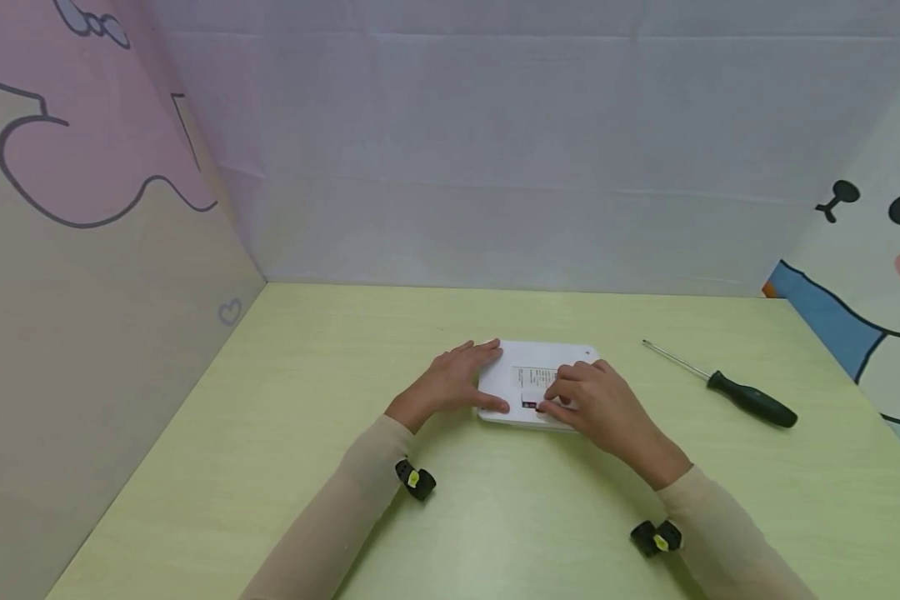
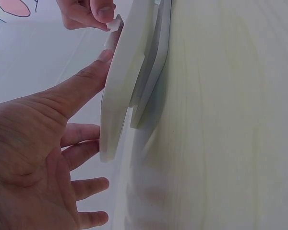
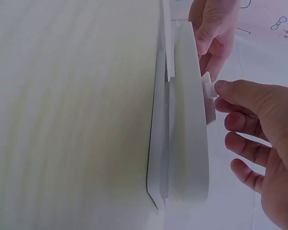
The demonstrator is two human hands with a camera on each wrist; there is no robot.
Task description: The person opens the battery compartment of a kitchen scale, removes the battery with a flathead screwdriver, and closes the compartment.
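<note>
On the table lies a flat white device (image 1: pixel 504 379) with rounded corners and a printed label (image 1: pixel 536 377) on its upper face. A stepped lower part shows beneath its body (image 3: pixel 189 134) in the right wrist view. My left hand (image 1: pixel 461 379) is at its left end, fingers spread and fairly straight, thumb on the face near the front edge. My right hand (image 1: pixel 596 404) is over the right half. Its thumb and index finger pinch a small white piece (image 3: pixel 210 90) standing up from the face, and the other fingers curl loosely. The left wrist view shows that white piece (image 2: pixel 114 25) too.
A screwdriver (image 1: pixel 753 404) with a dark handle lies on the table to the right, its tip pointing away and left. The pale green table (image 1: pixel 330 350) meets a white wall (image 1: pixel 450 167) at the back. Printed panels stand at both sides.
</note>
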